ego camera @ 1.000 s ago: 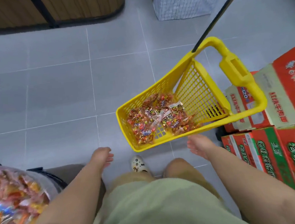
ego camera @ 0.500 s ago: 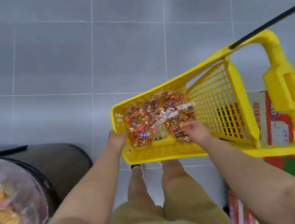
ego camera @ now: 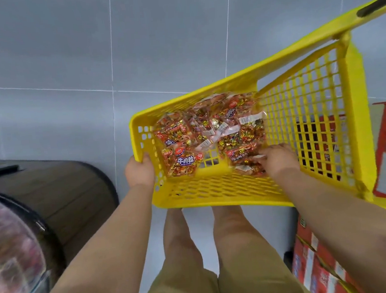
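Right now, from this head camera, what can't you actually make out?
Head view only:
- Right hand fingertips: buried among the snack packets, so grip unclear.
- Yellow basket handle: cut off by the top-right edge.
- Clear tub of sweets: blurred, cut by the left edge.
- Red cartons: print too blurred.

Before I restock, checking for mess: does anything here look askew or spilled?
The yellow basket is tilted, so the snack packets lie heaped at the end by the left hand, which grips its corner. The right hand touches them. None lie on the floor.
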`<control>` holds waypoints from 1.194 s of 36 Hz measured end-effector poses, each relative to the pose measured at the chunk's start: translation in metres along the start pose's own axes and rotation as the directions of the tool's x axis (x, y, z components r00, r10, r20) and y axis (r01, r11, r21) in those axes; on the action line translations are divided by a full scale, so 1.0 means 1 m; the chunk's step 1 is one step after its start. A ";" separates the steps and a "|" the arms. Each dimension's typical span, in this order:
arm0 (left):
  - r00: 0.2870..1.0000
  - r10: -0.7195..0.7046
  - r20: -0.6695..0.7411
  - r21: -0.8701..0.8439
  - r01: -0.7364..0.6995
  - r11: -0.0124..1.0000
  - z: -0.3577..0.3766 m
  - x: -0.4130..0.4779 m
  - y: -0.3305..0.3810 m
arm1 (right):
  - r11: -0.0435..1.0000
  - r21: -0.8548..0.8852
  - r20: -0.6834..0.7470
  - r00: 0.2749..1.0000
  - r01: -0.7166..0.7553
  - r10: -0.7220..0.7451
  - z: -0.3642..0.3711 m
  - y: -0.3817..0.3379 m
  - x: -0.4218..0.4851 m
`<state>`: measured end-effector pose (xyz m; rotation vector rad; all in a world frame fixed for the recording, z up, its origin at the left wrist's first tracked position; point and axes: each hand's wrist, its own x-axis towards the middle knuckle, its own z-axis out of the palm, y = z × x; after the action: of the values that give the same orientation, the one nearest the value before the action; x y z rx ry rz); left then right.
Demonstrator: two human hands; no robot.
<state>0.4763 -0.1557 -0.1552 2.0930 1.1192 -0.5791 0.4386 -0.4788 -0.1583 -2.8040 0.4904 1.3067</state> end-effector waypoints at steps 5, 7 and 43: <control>0.999 -0.023 0.022 -0.032 0.024 0.999 -0.005 -0.008 0.009 | 0.983 -0.017 -0.070 0.980 0.183 -0.184 -0.026 -0.004 -0.013; 0.999 -0.014 0.046 -0.024 0.016 1.000 -0.008 -0.012 0.013 | 0.955 0.051 -0.112 0.952 0.291 -0.284 -0.040 -0.004 -0.024; 0.847 0.019 0.531 -0.328 0.184 0.927 0.022 -0.046 0.007 | 0.905 -0.202 0.045 0.927 0.374 -0.373 0.010 -0.033 0.043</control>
<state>0.4560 -0.1997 -0.1369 1.4385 0.9096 -0.8513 0.4667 -0.4581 -0.2008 -2.8525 -0.1952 1.3421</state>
